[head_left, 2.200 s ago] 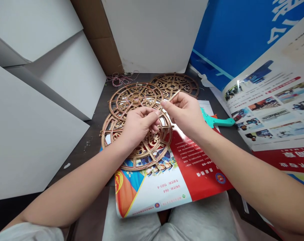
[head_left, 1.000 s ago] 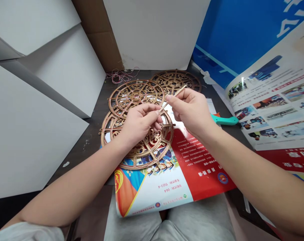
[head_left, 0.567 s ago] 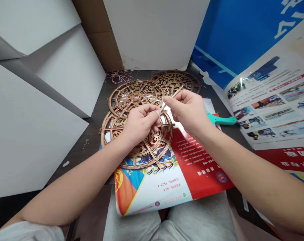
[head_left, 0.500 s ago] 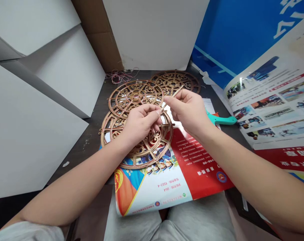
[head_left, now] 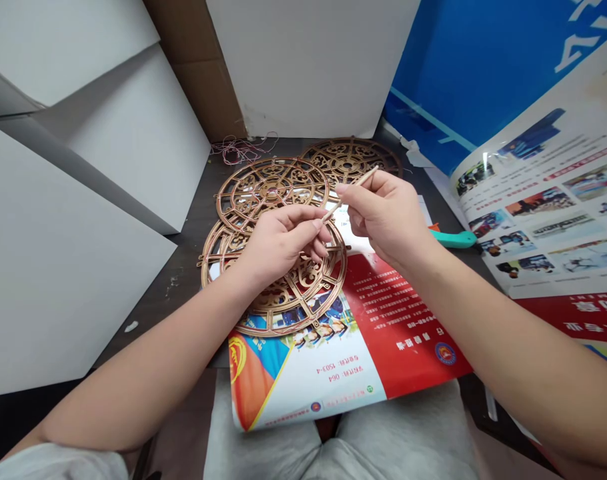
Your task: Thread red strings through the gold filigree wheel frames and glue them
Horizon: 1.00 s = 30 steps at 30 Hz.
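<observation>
Head view: the right hand [head_left: 386,223] gripped a thin wooden stick [head_left: 358,180] pointing toward 2 o'clock, its lower end just beside the left hand [head_left: 281,248], whose grip was unclear.

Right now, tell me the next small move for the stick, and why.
Probably ease the thin wooden stick a touch toward the fingertips of the left hand. The right hand pinches the stick, and its lower end sits right at those fingertips, above the fretwork wooden disc. Whatever they may be pinching is too small to see.
</observation>
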Each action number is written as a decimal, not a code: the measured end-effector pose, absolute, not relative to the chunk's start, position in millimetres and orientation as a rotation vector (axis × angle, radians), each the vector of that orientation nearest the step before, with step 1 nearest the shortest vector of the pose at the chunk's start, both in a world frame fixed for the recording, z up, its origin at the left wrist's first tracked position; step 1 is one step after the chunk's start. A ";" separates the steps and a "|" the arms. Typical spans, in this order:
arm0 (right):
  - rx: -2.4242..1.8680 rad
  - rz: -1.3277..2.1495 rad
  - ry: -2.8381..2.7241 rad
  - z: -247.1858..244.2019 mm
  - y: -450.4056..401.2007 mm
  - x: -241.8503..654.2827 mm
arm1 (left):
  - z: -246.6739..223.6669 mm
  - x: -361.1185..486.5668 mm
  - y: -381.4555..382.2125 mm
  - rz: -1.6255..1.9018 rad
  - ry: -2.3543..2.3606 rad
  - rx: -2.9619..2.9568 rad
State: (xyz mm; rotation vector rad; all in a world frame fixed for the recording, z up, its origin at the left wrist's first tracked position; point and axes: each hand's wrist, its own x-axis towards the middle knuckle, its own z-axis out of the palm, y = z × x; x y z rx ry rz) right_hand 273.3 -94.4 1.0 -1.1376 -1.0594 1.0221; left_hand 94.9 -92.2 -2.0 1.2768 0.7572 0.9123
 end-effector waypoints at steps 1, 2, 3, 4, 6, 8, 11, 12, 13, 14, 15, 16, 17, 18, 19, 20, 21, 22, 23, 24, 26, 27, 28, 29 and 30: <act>-1.132 1.021 -1.066 1.0 -94.7 272.8 | -1.3 94.7 -92.5 0.911 0.766 1.274; -1.128 1.015 -1.070 1.0 -95.0 272.3 | -0.8 94.6 -92.7 0.910 0.780 1.273; -1.126 1.008 -1.074 1.2 -95.5 271.6 | -0.5 94.4 -92.8 0.908 0.795 1.273; -1.126 0.997 -1.078 1.5 -96.1 271.0 | -0.6 94.3 -92.9 0.906 0.809 1.274; -1.133 0.979 -1.090 2.2 -97.4 269.7 | -2.0 94.2 -92.6 0.902 0.826 1.270; -1.147 0.965 -1.106 3.1 -98.9 268.5 | -4.5 94.2 -91.9 0.903 0.827 1.258; -1.165 0.943 -1.134 3.9 -100.9 266.9 | -7.3 94.2 -90.8 0.894 0.826 1.252; -1.168 0.933 -1.145 3.9 -101.4 266.5 | -7.6 94.2 -90.7 0.891 0.832 1.252; -1.171 0.924 -1.155 3.8 -101.7 266.1 | -7.5 94.3 -90.7 0.888 0.841 1.252; -1.173 0.914 -1.166 3.5 -101.9 265.9 | -7.0 94.3 -90.8 0.886 0.851 1.252; -1.173 0.902 -1.177 3.1 -101.9 265.7 | -6.3 94.4 -91.1 0.885 0.858 1.252; -1.172 0.889 -1.189 2.6 -101.8 265.7 | -5.4 94.4 -91.4 0.884 0.863 1.251; -1.169 0.872 -1.201 2.1 -101.6 265.7 | -4.5 94.4 -91.7 0.882 0.867 1.249; -1.167 0.855 -1.215 1.7 -101.5 265.8 | -3.8 94.3 -92.0 0.881 0.869 1.245; -1.164 0.837 -1.229 1.2 -101.4 265.9 | -3.2 94.3 -92.2 0.879 0.870 1.238; -1.163 0.821 -1.243 0.9 -101.3 266.0 | -2.8 94.2 -92.4 0.876 0.871 1.229; -1.166 0.807 -1.256 0.7 -101.4 266.0 | -2.6 94.2 -92.5 0.875 0.871 1.220; -1.170 0.797 -1.266 0.6 -101.5 265.9 | -2.7 94.2 -92.5 0.872 0.870 1.212; -1.173 0.791 -1.273 0.7 -101.7 265.8 | -2.9 94.2 -92.4 0.869 0.870 1.207; -1.175 0.789 -1.276 0.8 -101.8 265.7 | -3.3 94.3 -92.4 0.868 0.871 1.204; -1.170 0.804 -1.270 1.5 -101.9 265.6 | -4.4 94.7 -92.0 0.870 0.864 1.199; -1.159 0.824 -1.263 1.9 -101.8 265.8 | -4.9 95.0 -91.8 0.872 0.851 1.196; -1.147 0.848 -1.252 2.3 -101.6 266.2 | -5.5 95.3 -91.5 0.874 0.831 1.192; -1.136 0.875 -1.239 2.8 -101.2 266.7 | -6.0 95.5 -91.3 0.878 0.805 1.188; -1.124 0.899 -1.222 3.1 -100.7 267.5 | -6.4 95.7 -90.9 0.882 0.779 1.181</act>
